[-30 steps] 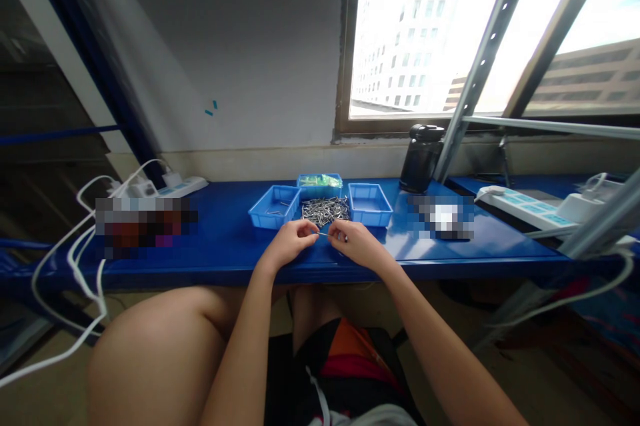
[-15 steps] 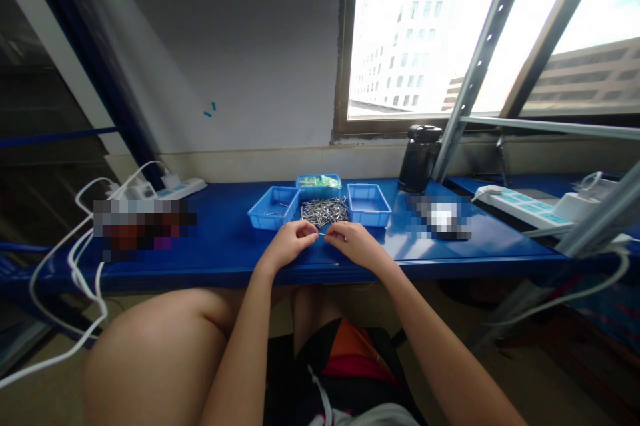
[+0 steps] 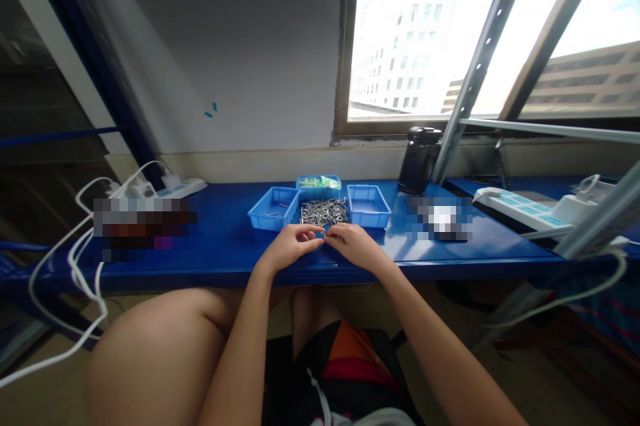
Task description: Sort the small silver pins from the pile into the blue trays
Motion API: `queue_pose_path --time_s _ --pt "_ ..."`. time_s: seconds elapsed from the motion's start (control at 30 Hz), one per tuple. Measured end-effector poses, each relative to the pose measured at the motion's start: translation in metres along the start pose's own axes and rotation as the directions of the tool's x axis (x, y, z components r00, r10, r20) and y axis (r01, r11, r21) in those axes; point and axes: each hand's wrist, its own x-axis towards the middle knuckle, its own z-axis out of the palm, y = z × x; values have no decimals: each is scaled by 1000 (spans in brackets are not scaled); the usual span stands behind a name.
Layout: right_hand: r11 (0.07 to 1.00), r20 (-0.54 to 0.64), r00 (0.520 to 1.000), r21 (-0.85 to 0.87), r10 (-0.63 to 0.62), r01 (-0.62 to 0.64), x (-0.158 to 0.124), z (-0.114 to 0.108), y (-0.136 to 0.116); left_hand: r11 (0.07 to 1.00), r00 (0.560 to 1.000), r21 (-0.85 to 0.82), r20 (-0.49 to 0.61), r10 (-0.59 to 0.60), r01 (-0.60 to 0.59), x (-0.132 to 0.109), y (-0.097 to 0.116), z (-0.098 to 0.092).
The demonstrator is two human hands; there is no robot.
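While metal pieces (image 3: pixel 324 212) lie heaped just beyond both | left hand (image 3: pixel 294 243) slightly parted | right hand (image 3: pixel 353 243) curled | anything held unclear

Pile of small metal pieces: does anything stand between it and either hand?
Nothing visible does: the left hand and right hand are just on the near side of the pile. The left blue tray and right blue tray flank it, outside that gap. Whether either hand holds a piece is unclear.

Two hands (image 3: pixel 291 243), three blue trays (image 3: pixel 369 201), one metal pile (image 3: pixel 324 211), one black bottle (image 3: pixel 418 163), two power strips (image 3: pixel 524 210)
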Motion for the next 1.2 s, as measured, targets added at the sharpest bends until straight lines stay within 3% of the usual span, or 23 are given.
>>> queue_pose_path --time_s 0.23,0.47,0.6,0.77,0.97,1.1,1.2 --pt "997 -45 998 59 42 -40 0 -3 -2 998 996 63 -91 9 -4 3 -2 1" --pt "992 -99 994 122 42 -30 0 -5 -5 977 995 214 -86 41 -22 3 -2 5" --pt "988 -129 985 125 111 -95 0 -4 -4 958 980 286 -184 78 -23 1 3 4" --pt "985 -93 984 104 149 -139 1 -3 -4 888 921 452 -376 97 90 2 9 -4" --pt "988 -45 988 57 145 -142 1 -3 -2 744 804 550 -594 28 380 6 13 -21" --pt "989 -44 989 49 144 -142 1 -3 -2 674 745 532 -665 -42 512 9 9 -29" --pt "987 -36 987 43 155 -153 1 -3 -2 660 730 519 -681 -66 544 10 7 -30"
